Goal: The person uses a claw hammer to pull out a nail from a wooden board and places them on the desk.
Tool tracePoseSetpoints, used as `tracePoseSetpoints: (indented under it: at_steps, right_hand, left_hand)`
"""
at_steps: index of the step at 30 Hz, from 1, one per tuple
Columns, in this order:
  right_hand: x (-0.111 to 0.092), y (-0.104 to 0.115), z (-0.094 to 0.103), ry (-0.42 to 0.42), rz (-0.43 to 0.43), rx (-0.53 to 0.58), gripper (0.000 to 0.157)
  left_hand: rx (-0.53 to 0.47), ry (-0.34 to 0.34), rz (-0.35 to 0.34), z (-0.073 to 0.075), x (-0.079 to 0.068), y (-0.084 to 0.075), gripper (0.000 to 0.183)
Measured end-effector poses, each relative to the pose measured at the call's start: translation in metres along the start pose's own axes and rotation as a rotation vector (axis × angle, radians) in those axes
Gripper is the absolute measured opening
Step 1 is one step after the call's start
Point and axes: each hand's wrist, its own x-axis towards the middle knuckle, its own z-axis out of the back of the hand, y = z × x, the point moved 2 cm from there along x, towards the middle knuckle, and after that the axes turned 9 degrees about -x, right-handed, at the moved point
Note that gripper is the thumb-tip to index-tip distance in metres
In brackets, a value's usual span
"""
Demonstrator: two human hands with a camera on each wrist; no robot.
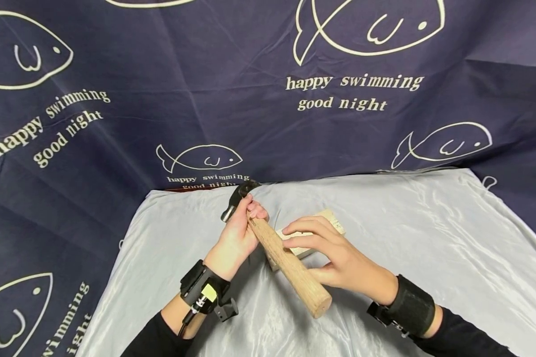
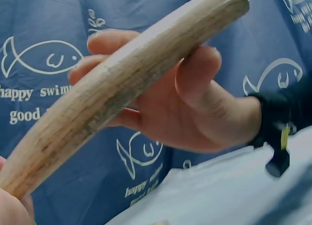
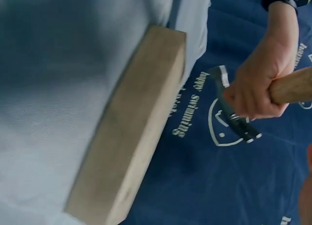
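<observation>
My left hand (image 1: 238,230) grips a claw hammer (image 1: 290,263) by its wooden handle, just below the dark metal head. The handle slants toward me and to the right, held above the table. My right hand (image 1: 339,255) is beside the handle with its fingers spread and loosely bent; in the left wrist view that right hand (image 2: 195,108) is partly behind the handle (image 2: 122,74), not closed round it. Whether its fingertips touch the wood, I cannot tell. Beneath the hands lies a pale wooden block (image 1: 335,220), partly covered by them; the right wrist view shows the block (image 3: 126,122) at length.
A light grey satin cloth (image 1: 169,277) covers the table and has several folds. Behind the table hangs a dark blue curtain (image 1: 259,119) printed with white fish and lettering. Each wrist wears a black strap (image 1: 413,305) with a small camera.
</observation>
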Motion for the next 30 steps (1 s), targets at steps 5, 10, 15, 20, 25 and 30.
tracePoseSetpoints:
  at_steps: [5,10,15,20,25,30]
  right_hand:
    - [-0.018,-0.009,0.007,0.091,-0.161,-0.015,0.066]
    - [-0.031,-0.017,0.01,0.149,-0.315,-0.071,0.071]
    - [-0.042,-0.02,0.008,0.176,-0.388,-0.08,0.067]
    - [-0.047,-0.021,0.008,0.188,-0.456,-0.072,0.062]
    - [-0.052,-0.022,0.01,0.195,-0.508,-0.069,0.05]
    - [-0.056,-0.024,0.012,0.188,-0.553,-0.066,0.046]
  left_hand:
    - [0.139,-0.014,-0.052,0.0,0.002,-0.01,0.031]
    - [0.305,-0.007,-0.089,0.005,0.003,-0.017,0.022]
    - [0.489,-0.048,-0.056,0.012,0.007,-0.027,0.02]
    - [0.656,-0.065,-0.013,0.017,0.013,-0.043,0.021]
    - [0.833,-0.081,0.012,0.027,0.014,-0.056,0.019]
    - [1.011,-0.093,0.04,0.044,0.013,-0.064,0.015]
